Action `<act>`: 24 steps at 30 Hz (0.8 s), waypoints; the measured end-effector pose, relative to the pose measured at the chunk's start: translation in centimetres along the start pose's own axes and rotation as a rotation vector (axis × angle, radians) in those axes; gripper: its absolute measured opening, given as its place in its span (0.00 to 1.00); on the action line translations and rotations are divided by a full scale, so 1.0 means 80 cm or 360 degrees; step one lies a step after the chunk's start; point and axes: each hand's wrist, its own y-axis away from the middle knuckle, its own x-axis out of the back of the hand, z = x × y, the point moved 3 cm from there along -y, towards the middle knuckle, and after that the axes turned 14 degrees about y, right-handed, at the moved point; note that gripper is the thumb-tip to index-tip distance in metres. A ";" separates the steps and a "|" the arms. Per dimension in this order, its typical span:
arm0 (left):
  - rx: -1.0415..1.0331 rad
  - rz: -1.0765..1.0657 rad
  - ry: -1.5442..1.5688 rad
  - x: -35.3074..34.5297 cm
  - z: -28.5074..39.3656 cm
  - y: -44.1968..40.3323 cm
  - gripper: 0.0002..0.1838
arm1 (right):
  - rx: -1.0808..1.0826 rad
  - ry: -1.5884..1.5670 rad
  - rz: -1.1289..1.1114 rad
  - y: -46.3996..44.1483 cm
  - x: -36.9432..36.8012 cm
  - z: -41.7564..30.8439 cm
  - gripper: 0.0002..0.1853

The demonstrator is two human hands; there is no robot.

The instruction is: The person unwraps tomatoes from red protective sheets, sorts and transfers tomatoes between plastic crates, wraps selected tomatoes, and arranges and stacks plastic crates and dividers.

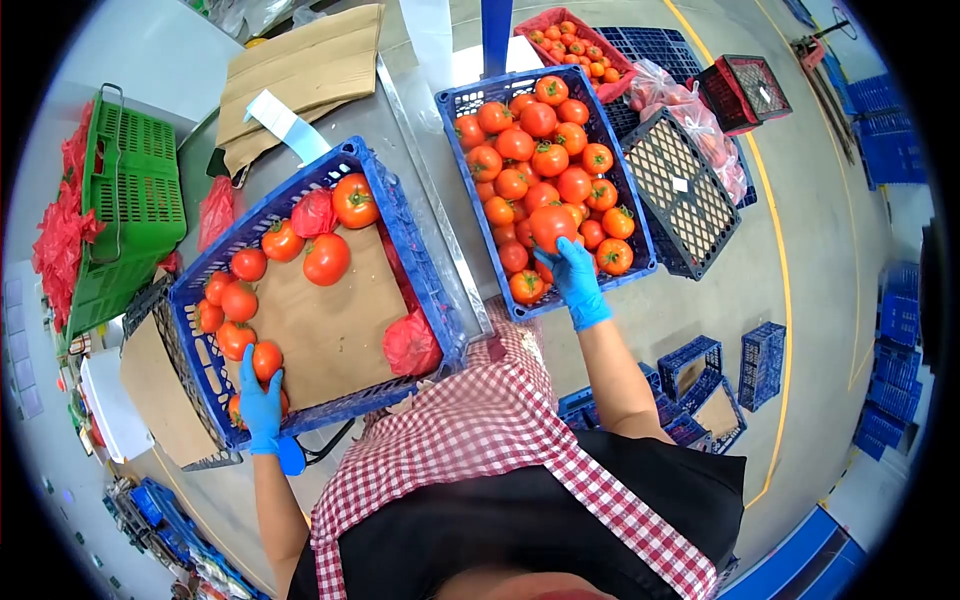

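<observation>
My left hand (261,405), in a blue glove, is at the near left corner of a blue crate (405,220) lined with brown cardboard (320,330). Its fingers and thumb close round a tomato (267,360). More tomatoes (238,300) lie along that crate's left and far sides, with red plastic bundles (412,343) among them. To the right, a second blue crate (643,215) is filled with tomatoes (515,144). Over its near part my gloved right hand (576,282) grips a large tomato (552,227).
A green crate (135,180) with red plastic bags stands at the far left. Flattened cardboard (300,80) lies behind the lined crate. Beyond the full crate are a black crate (680,190) and a red crate of tomatoes (610,55). Small blue crates (762,365) sit on the floor at right.
</observation>
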 end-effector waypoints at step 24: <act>0.0219 0.0143 0.0571 0.000 -0.041 -0.011 0.36 | 0.0063 0.2855 0.0906 -0.012 0.077 -0.046 0.23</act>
